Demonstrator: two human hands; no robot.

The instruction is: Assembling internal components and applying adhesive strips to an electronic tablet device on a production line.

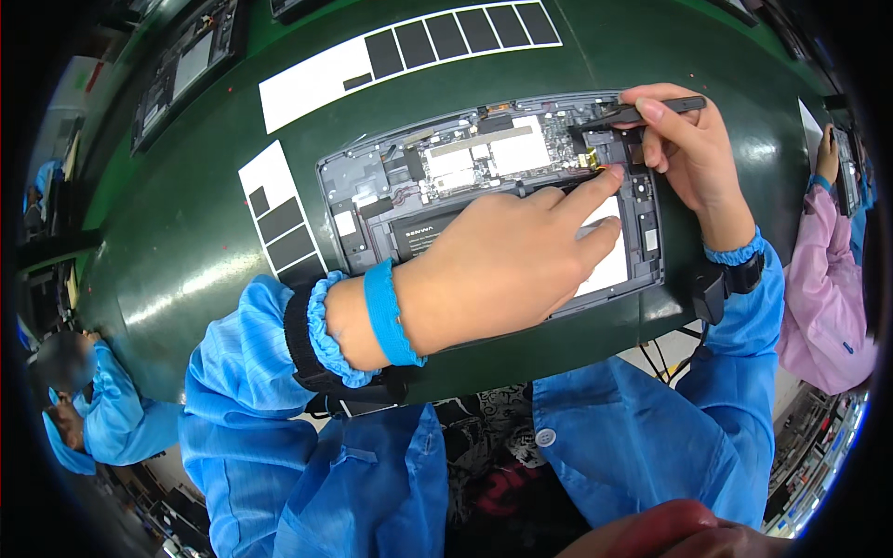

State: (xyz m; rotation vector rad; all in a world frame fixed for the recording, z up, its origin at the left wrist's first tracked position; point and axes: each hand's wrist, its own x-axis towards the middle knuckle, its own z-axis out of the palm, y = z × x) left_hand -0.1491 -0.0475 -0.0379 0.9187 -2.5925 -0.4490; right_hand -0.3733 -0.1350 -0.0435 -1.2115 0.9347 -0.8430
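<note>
An opened laptop base (pixel 656 251) lies in front of me, its circuit board (pixel 521 149) and black battery (pixel 423 232) showing. My left hand (pixel 512 260) reaches across the battery, fingers stretched out. Its index fingertip presses near thin coloured wires (pixel 601 168) beside a yellow-taped spot at the board's right end. Between the thumb and fingers of my right hand (pixel 693 139) are black tweezers (pixel 637 113), with the tips pointing left over the board's upper right corner. Much of the battery and a white panel (pixel 605 265) is hidden under my left hand.
On the green table (pixel 186 270) lie two white sheets with black rectangular pieces, one behind the laptop base (pixel 316 84) and one to its left (pixel 270 172). Another opened device (pixel 186 74) sits at the far left. People work at both sides, one in a pink sleeve (pixel 823 288).
</note>
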